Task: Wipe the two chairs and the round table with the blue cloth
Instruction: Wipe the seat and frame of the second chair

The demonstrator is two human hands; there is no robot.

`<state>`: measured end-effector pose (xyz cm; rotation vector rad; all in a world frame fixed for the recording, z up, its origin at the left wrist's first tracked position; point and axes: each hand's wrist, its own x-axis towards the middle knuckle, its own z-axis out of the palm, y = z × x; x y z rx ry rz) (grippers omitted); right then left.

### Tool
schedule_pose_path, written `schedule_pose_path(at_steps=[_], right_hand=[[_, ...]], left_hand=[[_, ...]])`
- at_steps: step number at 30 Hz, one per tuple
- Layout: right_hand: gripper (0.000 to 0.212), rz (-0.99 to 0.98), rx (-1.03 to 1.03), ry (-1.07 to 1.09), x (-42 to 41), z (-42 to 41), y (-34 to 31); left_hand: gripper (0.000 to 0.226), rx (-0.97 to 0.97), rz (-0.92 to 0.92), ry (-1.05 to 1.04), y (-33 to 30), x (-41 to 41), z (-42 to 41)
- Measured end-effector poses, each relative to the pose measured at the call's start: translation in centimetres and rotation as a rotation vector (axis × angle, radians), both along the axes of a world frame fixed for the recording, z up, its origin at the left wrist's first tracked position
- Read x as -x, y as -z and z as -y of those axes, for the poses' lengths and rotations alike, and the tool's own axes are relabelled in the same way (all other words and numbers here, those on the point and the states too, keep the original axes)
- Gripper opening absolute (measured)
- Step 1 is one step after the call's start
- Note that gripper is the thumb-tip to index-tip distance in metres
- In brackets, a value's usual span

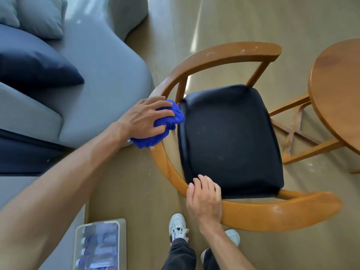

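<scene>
You stand on a pale wood floor (136, 191) beside a grey sofa (101, 78). Your left hand (144, 117) grips the blue cloth (171, 117) on the left side of the chair (243, 53) rail. Your right hand (204, 199) curls over the near rail. The round bench (335, 90) at the right is cut off. The bottle pack (99, 246) near your feet is blurry, with no words to read.

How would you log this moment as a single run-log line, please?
step: wiping chair rail | left hand: presses blue cloth on curved rail | right hand: grips rail | round table: untouched
</scene>
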<state>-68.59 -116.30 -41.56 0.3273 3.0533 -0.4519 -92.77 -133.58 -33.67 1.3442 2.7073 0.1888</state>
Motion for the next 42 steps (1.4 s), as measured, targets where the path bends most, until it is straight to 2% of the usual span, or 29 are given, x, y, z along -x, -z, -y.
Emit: schedule_pose_path(at_steps=[5,9,12,14,16,17,20,22,23,26,28,30,32,34,38,42], right_hand=[[0.042,0.067,0.118,0.019,0.3,0.1,-0.5],[0.05,0.046,0.423,0.068,3.4,0.3,-2.9],[0.054,-0.208,0.479,-0.158,9.5,2.5,-6.3],[0.066,-0.254,0.475,-0.33,13.8,3.8,-7.5],[0.072,-0.22,0.431,-0.467,16.7,4.1,-7.7],[0.073,-0.198,0.417,-0.516,17.7,3.9,-7.5],[0.064,-0.191,0.389,-0.573,19.7,3.1,-6.9],[0.055,-0.251,0.29,-0.592,21.1,3.2,-6.6],[0.052,-0.282,0.236,-0.617,22.1,3.2,-6.4],[0.043,-0.365,0.169,-0.763,25.1,2.9,-5.8],[0.039,-0.365,0.245,-0.879,26.6,2.9,-5.3],[0.034,-0.279,0.37,-0.96,27.7,3.1,-4.9],[0.038,-0.17,0.418,-0.918,29.3,3.1,-4.1],[0.046,-0.158,0.399,-0.802,31.8,2.5,-3.0],[0.043,-0.243,0.216,-0.674,36.9,0.2,-0.1],[0.041,-0.281,0.036,-0.634,40.0,-2.0,1.1]], left_hand=[[0.048,-0.054,-0.217,-0.175,0.4,-0.9,0.3],[0.052,-0.111,-0.329,-0.32,0.8,-2.4,0.2],[0.044,-0.224,-0.263,-0.428,1.2,-3.8,-0.4],[0.043,-0.391,-0.094,-0.499,1.0,-4.3,0.0],[0.051,-0.487,0.095,-0.528,0.6,-3.3,1.5],[0.054,-0.475,0.127,-0.507,0.3,-2.5,2.3],[0.058,-0.348,0.006,-0.471,-0.2,0.0,3.5],[0.056,-0.342,0.028,-0.602,-0.5,0.2,3.2],[0.055,-0.401,0.087,-0.708,-0.6,-0.4,2.8],[0.053,-0.72,0.232,-1.129,-0.5,-3.0,1.0],[0.052,-0.836,0.246,-1.363,-0.3,-4.1,-1.1],[0.053,-0.875,0.268,-1.475,-0.1,-3.9,-3.2],[0.056,-0.784,0.286,-1.488,0.2,-2.4,-4.6],[0.054,-0.609,0.317,-1.42,0.7,-0.2,-5.3],[0.054,-0.318,0.351,-1.289,2.0,5.8,-7.0],[0.042,-0.208,0.415,-1.328,3.5,10.9,-9.2]])
